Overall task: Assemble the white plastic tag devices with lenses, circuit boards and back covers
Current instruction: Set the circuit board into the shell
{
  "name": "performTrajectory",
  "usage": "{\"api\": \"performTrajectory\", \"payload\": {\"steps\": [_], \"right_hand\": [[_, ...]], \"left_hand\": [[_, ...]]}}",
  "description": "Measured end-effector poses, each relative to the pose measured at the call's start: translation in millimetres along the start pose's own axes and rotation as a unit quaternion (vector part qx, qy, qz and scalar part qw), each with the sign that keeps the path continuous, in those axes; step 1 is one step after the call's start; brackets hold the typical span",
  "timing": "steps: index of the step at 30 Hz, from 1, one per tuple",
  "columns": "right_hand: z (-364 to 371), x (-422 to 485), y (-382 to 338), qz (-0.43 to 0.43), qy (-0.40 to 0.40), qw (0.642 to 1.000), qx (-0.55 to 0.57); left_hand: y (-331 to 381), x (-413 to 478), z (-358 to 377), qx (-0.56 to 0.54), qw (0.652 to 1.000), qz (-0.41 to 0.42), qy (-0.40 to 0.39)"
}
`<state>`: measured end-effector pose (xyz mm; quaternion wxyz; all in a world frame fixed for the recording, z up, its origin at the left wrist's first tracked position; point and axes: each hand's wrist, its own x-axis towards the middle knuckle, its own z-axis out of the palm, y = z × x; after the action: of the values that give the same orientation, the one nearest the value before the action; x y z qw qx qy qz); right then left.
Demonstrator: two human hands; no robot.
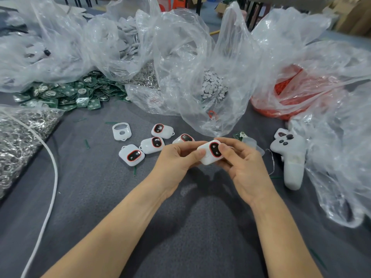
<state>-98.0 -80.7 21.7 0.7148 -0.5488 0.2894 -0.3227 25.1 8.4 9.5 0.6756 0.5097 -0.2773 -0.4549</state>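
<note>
Five white rounded-square plastic tag devices with dark, red-rimmed oval lenses were visible: four lay loose on the grey cloth-covered table, and the fifth was held above it. Of the four, one lay nearest the person on the left, one just beside it, one farther back, and one was partly hidden behind the left hand. A single empty white housing shell, with an open window and no lens, lay apart to their left.

The held tag device sat between both hands at mid-frame, lens side up. The left hand closed thumb and fingers on its near-left edge; the right hand pinched its right side, thumb resting on the lens rim. Both grips were closed snugly on the body. Its lens's long axis ran from far-left to near-right, the body tilted toward the camera.

Behind lay one heap of green square circuit boards, a clear plastic bag of small white round discs, a bag of red parts, and a bag of metal rings. A white handheld controller rested at right.
</note>
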Motion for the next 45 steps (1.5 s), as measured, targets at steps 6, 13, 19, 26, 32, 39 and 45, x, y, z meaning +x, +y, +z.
{"api": "performTrajectory", "payload": {"steps": [6,13,19,26,32,39,45], "right_hand": [[3,0,2,0.026,0.002,0.999,-0.021],[3,2,2,0.015,0.002,0.999,0.048],[8,0,2,-0.025,-0.057,0.990,0.127],[1,2,0,-0.050,-0.052,0.989,0.129],[-5,1,4,-0.091,0.011,0.989,-0.117],[0,-4,-2,-0.128,-0.017,0.969,-0.210],[3,-4,0,-0.118,0.012,0.968,-0.221]], "left_hand": [[-2,1,1,-0.065,0.998,-0.007,-0.021],[-3,2,3,-0.128,0.990,-0.028,-0.044],[2,3,-1,-0.140,0.989,-0.023,-0.051],[3,0,0,-0.110,0.987,0.013,-0.115],[2,1,0,0.130,0.981,0.147,-0.006],[-3,0,-1,0.226,0.967,0.114,-0.001],[-2,0,-2,0.136,0.988,0.067,-0.011]]}}
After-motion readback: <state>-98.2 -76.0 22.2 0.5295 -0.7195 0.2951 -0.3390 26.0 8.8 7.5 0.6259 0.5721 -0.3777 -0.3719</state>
